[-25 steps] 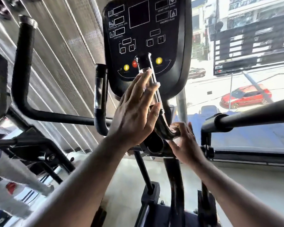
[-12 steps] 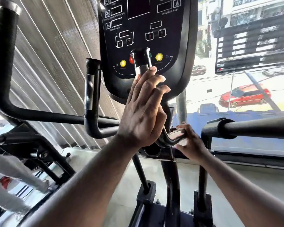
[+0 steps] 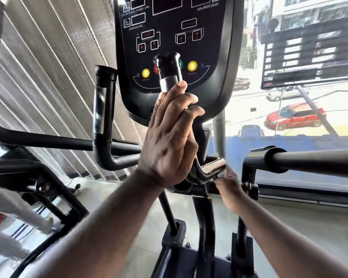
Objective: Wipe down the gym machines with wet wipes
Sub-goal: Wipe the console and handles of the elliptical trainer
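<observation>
Below the black button console, we find the left hand curled round the black, chrome-banded upright handle, presumably rubbing it clean. No wet wipe shows. At its lower bend the right hand touches, likely steadying; its grip we cannot tell.

The middle handle stands just in front of the console, before its lower half. The left hand wraps this handle below the console. The right hand sits lower and to the right, at the handle's bend, its fingers hidden. A second handle stands left of the console, a bar lies to its right, and the window is behind.
</observation>
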